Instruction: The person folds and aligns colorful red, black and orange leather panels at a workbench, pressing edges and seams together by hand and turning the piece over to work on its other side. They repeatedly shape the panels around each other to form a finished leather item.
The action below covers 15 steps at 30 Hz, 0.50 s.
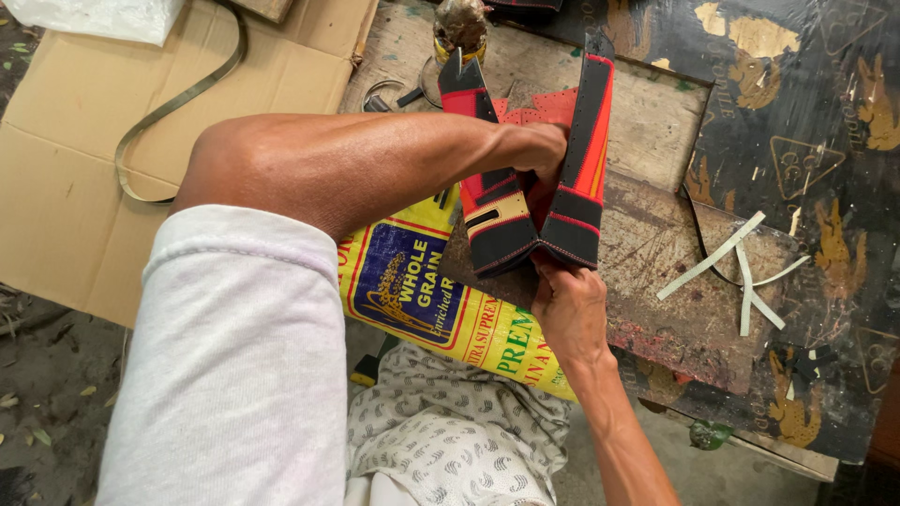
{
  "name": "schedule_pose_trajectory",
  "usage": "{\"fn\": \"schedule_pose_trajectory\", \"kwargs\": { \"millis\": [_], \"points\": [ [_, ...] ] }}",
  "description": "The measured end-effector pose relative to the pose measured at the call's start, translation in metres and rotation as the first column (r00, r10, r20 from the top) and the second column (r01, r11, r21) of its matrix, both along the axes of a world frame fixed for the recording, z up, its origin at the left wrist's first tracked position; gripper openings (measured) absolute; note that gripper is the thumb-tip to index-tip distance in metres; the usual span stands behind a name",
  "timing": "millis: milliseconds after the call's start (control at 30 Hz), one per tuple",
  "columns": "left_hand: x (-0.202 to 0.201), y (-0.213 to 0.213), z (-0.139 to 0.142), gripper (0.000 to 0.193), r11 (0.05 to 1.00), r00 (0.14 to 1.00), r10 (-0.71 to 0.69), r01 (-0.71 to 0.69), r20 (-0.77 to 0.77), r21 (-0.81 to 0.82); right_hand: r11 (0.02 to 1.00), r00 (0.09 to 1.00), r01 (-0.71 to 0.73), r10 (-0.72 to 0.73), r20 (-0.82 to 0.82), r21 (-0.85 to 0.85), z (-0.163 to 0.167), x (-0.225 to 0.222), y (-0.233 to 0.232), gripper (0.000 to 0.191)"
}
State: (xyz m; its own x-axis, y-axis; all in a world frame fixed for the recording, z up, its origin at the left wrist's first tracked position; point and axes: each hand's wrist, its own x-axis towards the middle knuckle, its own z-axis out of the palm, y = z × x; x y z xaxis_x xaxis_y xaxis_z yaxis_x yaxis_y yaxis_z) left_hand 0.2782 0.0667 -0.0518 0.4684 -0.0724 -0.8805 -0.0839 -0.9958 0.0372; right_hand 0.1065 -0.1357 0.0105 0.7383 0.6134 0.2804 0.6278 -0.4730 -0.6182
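- I see my left hand (pixel 542 150) reaching across from the left, its fingers tucked inside a black, red and yellow stitched leather piece (pixel 534 201); they look curled onto its inner panel, though the fingertips are hidden.
- My right hand (pixel 569 305) comes up from below, and its fingers pinch the lower edge of the same piece where the two black flaps meet.
- The leather piece stands upright and folded open like a V, resting on the worn wooden surface (pixel 656 253) between my two hands, with its taller flap on the right rising toward the top of the view.
- Under the near edge of that board lies a yellow and blue printed sack (pixel 422 290), draped toward my lap.
- Pale cut strips (pixel 741 267) lie crossed on the surface to the right, well apart from the piece.
- Behind the piece stands a small grimy jar (pixel 459 33), just beyond its left flap.
- Flattened cardboard (pixel 66 169) covers the ground on the left, with an olive strap (pixel 178 98) curving over it.
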Motion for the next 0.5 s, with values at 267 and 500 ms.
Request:
{"fn": "schedule_pose_trajectory", "kwargs": {
  "millis": [267, 500],
  "points": [
    [-0.011, 0.0, 0.004, 0.058, 0.965, 0.94, 0.251, -0.224, 0.231, -0.138, 1.0, 1.0, -0.026, 0.026, -0.005, 0.011, 0.001, 0.001, -0.002, 0.039],
    [-0.007, -0.009, -0.02, 0.052, 0.947, 0.888, 0.312, -0.32, 0.339, -0.034, 1.0, 1.0, -0.015, 0.015, 0.011, -0.02, 0.0, 0.001, -0.002, 0.037]
  ]
}}
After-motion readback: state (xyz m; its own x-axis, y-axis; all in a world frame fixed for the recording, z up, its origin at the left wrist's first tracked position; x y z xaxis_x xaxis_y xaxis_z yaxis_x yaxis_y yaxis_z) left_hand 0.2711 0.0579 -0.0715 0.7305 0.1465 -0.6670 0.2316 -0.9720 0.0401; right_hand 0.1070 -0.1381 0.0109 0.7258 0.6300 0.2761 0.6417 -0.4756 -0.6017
